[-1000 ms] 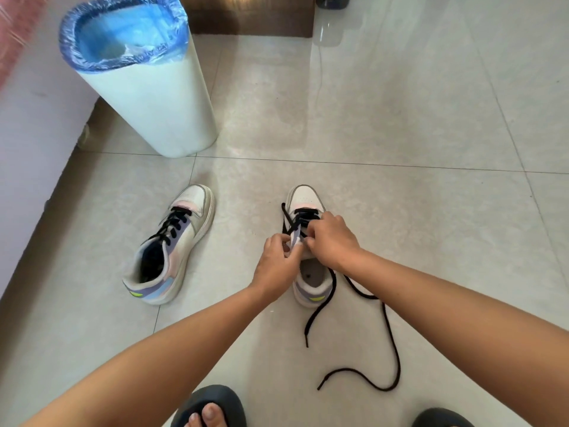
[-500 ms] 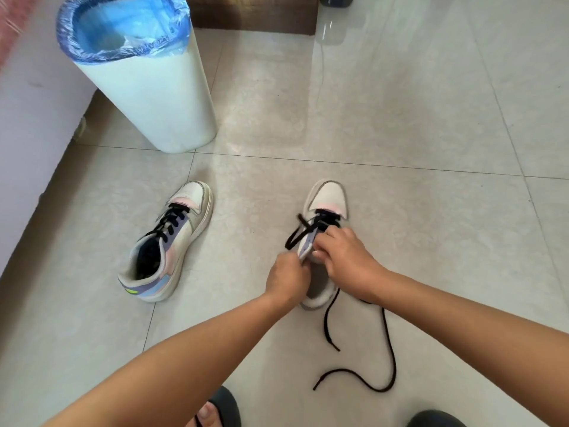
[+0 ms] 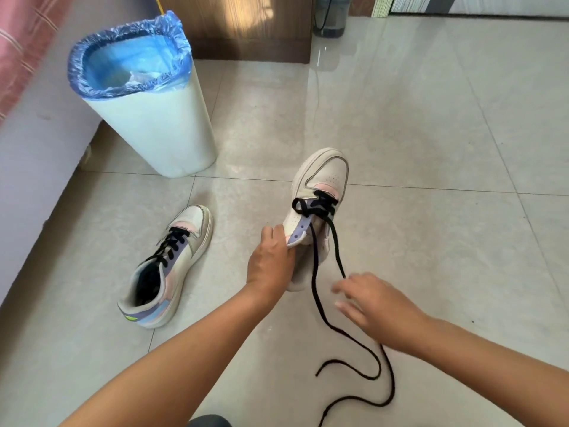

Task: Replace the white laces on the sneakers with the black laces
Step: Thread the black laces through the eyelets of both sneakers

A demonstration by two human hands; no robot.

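Now, with the left hand [image 3: 271,260] gripping the half-laced sneaker [image 3: 317,211] lifted off the floor and the right hand [image 3: 375,306] loose-fingered beside the trailing black lace [image 3: 320,300], pinching one free end cleanly before threading the next eyelet seems wisest.

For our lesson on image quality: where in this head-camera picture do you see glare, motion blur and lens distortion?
Head view: glare on the glossy beige floor tiles near the wooden cabinet; the right hand has blurred fingertips; the white bin with its blue liner leans, bent by the wide-angle lens.
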